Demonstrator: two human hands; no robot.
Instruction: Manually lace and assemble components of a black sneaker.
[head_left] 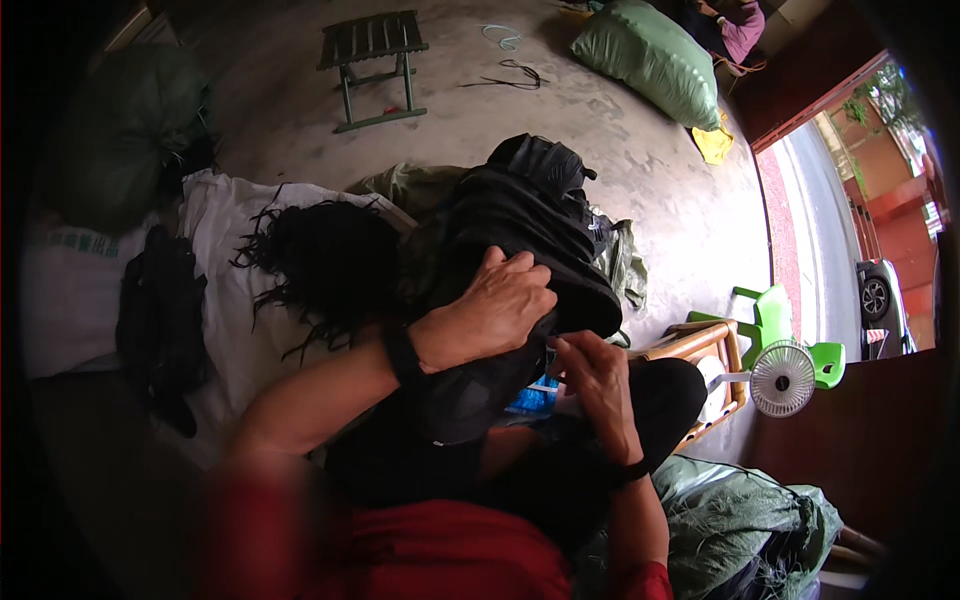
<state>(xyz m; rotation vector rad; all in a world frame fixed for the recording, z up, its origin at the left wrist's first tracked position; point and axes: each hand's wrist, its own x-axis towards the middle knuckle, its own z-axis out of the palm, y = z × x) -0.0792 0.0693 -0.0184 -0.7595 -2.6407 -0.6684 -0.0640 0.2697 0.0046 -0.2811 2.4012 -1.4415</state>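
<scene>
My left hand is closed in a fist on black cloth that looks like a cap, which rests over my lap. At its edge, the fingers of my right hand are pinched together. Whatever they hold is too small to make out. Just beyond my hands lies a pile of black caps, with a curved brim at its right side. Left of the pile sits a heap of black cloth strips on a white sack. A bright blue packet shows partly below my right hand.
A folding stool stands beyond on the concrete floor. At right are a small fan, a green plastic chair and a bamboo-framed seat. Full green sacks lie around; a person sits at far right.
</scene>
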